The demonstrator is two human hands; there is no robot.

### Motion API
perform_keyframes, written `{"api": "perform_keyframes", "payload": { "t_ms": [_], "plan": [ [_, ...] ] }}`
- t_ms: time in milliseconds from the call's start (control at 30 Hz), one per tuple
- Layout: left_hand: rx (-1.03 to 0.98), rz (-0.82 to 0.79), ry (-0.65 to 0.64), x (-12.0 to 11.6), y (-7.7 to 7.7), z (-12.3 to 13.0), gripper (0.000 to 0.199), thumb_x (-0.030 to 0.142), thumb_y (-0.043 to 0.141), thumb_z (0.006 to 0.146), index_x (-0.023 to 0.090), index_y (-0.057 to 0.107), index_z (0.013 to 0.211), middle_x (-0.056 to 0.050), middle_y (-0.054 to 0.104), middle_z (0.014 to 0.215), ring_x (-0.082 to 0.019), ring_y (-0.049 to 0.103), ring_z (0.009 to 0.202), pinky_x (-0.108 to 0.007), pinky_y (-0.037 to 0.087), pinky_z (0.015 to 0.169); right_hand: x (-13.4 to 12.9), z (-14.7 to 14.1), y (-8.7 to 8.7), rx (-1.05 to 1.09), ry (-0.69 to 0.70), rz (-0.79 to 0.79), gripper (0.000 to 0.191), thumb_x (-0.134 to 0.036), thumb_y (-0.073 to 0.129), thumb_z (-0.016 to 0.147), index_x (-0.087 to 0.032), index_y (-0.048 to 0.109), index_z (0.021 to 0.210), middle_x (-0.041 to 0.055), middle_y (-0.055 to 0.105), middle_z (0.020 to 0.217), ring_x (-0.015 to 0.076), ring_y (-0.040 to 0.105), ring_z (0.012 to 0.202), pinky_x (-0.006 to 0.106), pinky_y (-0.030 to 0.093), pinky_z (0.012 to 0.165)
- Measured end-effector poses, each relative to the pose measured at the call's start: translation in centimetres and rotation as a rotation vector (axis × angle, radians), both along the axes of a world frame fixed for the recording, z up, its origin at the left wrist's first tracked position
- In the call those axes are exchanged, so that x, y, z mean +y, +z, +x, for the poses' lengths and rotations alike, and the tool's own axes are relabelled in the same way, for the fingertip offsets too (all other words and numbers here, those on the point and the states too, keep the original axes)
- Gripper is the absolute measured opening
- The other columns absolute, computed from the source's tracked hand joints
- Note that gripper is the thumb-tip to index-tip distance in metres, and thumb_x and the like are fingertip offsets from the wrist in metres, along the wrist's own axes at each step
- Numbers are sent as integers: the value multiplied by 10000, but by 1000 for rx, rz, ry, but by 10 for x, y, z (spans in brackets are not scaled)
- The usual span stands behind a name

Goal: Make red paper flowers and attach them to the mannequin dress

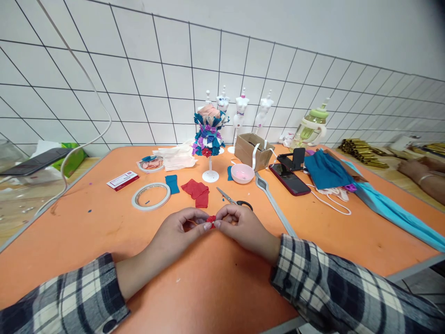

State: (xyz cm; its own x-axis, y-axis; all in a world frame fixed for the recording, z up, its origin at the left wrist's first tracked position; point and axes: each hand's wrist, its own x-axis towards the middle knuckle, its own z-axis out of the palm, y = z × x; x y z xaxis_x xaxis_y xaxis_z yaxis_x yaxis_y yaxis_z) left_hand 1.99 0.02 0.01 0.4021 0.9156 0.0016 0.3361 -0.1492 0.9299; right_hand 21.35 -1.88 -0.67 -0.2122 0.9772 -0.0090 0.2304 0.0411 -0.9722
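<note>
Between my fingertips is a small gathered piece of red crepe paper [211,220]. My left hand [186,227] pinches its left side, and my right hand [241,228] pinches the right side. Just beyond my hands lie flat red crepe paper pieces [197,191] and scissors [233,198] with black handles, blades pointing away to the left. Farther back, a small dress form [209,132] on a white stand wears ruffles of teal, purple, pink and red. A teal paper piece [172,184] rests left of the red ones.
Around the orange table [167,287] are a tape roll [134,200], a small box [123,180], a pink bowl [242,173], a cardboard box [253,150], a phone [290,179] and a bottle [311,127]. Several white dress forms [241,109] stand behind. Another person's hand [417,170] is at far right.
</note>
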Motion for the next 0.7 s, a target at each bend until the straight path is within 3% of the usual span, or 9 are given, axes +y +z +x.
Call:
{"api": "perform_keyframes", "payload": {
  "t_ms": [100, 533, 700],
  "plan": [
    [-1, 6, -26, 0, 0, 0, 263, 446, 657, 775, 191, 714, 793, -58, 737, 850, -214, 659, 812, -314, 518, 751, 1, 1, -1, 9, -2, -8, 148, -314, 674, 783, -173, 648, 819, -29, 567, 646, 102, 472, 576, 234, 348, 544],
    [-38, 87, -33, 1, -1, -3, 216, 406, 656, 777, 201, 716, 744, -37, 719, 782, -192, 649, 755, -292, 502, 722, -1, 0, -1, 5, 12, 17, 157, -325, 673, 768, -172, 650, 793, -41, 519, 585, 88, 451, 530, 220, 342, 493],
    [-46, 105, 12, 3, -1, -4, 217, 414, 664, 779, 208, 726, 750, -31, 717, 763, -187, 644, 731, -285, 493, 699, -3, -1, 2, 219, 52, -144, 275, -397, 671, 768, -199, 612, 950, 6, 608, 829, 123, 572, 607, 206, 431, 408]
  ]
}}
